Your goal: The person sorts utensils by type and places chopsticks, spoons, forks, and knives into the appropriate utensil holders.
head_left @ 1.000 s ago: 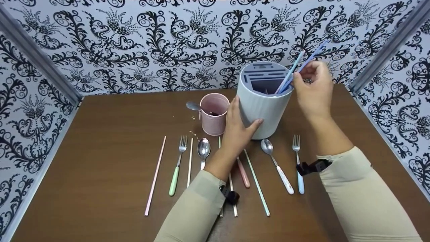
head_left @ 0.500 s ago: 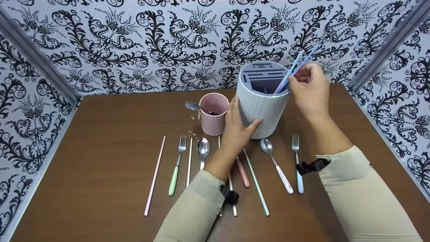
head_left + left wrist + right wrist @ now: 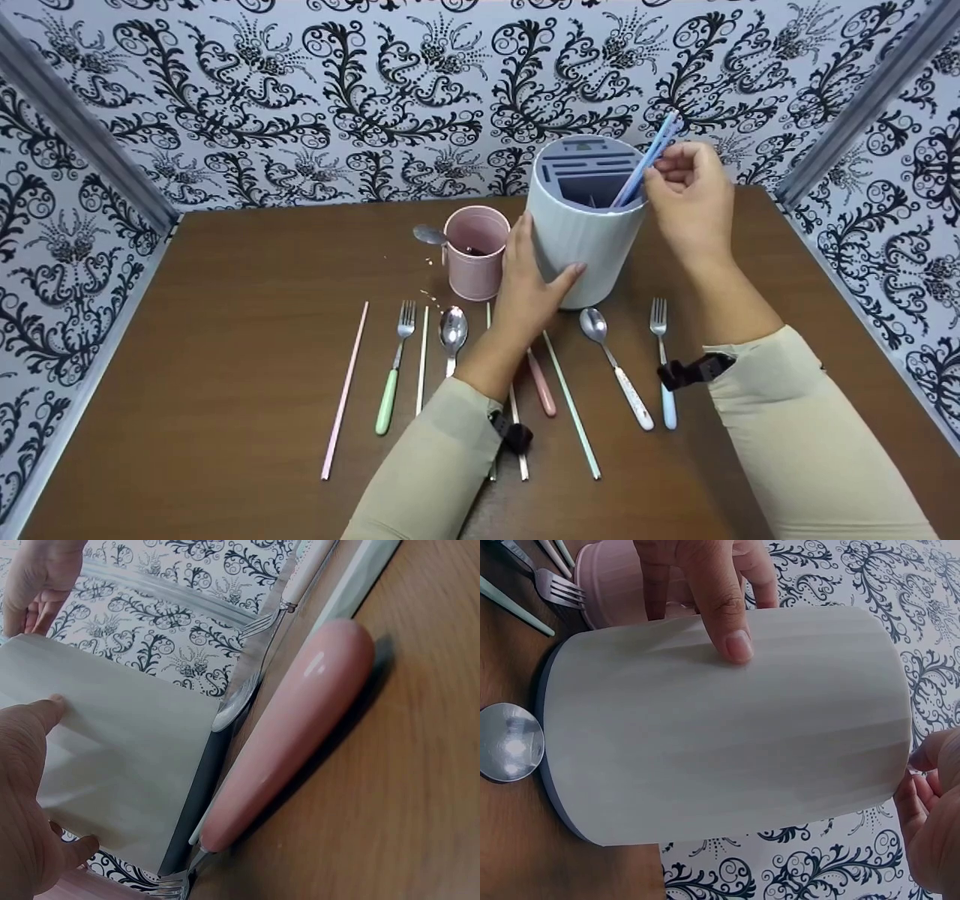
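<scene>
"Two blue chopsticks (image 3: 657,144) lean in the holder (image 3: 596,251), upper right of the frame. Any risk?"

"The right hand (image 3: 697,201) seems to pinch them; a sideways tug could tip the holder if the left hand (image 3: 531,292), straight fingers against its side, eased off."

"And materials?"

"The holder's a matte, faintly ribbed cylinder with a slotted top; the chopsticks, slim and straight. Left of it, a smooth pink cup (image 3: 477,276); below, a shiny spoon (image 3: 593,325)."

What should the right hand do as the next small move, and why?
Probably the right hand should let go of the blue chopsticks: their lower ends are already inside the pale holder, which stands upright, and the left hand grips its side.
</scene>
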Action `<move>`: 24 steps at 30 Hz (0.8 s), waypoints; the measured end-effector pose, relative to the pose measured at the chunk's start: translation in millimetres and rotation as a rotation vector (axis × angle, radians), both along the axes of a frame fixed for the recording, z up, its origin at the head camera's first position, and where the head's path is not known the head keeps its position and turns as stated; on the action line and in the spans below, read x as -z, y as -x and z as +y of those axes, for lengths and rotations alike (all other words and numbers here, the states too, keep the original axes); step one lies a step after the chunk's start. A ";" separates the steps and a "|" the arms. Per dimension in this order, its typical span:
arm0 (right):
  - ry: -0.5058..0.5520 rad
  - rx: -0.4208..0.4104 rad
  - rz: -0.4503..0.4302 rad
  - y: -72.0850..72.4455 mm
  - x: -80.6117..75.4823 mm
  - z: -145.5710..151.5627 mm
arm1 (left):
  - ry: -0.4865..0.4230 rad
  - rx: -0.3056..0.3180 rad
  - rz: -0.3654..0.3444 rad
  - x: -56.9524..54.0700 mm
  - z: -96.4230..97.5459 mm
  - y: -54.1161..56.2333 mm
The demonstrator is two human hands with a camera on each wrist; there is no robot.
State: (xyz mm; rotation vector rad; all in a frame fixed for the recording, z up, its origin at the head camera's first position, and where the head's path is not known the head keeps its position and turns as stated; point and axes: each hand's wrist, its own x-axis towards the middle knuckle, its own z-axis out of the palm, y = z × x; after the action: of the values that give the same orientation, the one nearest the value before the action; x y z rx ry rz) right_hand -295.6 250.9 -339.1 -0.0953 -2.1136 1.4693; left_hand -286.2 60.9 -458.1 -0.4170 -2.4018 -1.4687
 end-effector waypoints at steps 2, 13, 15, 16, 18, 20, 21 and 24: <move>0.015 -0.005 0.004 -0.6 0.2 0.0 | 0.000 0.001 0.002 0.2 0.1 -0.2; 0.075 -0.034 0.016 -7.9 0.5 1.7 | 0.005 0.004 0.013 1.2 -0.9 0.7; 0.094 -0.040 0.028 -10.3 0.4 1.5 | 0.003 0.005 0.011 1.1 -0.8 0.6; 0.101 -0.041 0.032 -11.7 0.6 1.3 | 0.001 0.005 0.010 1.1 -0.7 0.4; 0.110 -0.044 0.043 -14.7 1.3 1.3 | -0.001 0.006 0.008 1.1 -0.6 0.0; 0.111 -0.044 0.058 -18.0 2.8 1.7 | -0.002 0.005 0.006 1.1 -0.5 -0.2; 0.112 -0.044 0.067 -19.9 4.0 2.0 | -0.002 0.005 0.005 1.1 -0.4 -0.3; 0.137 -0.054 0.097 -25.2 8.4 3.1 | -0.004 0.002 0.004 0.7 0.1 0.0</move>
State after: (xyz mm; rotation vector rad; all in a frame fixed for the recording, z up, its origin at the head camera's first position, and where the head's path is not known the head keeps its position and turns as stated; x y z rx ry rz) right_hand -270.4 254.0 -347.5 -0.0182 -1.9511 1.6167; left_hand -286.2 61.1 -458.8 -0.4210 -2.3955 -1.4721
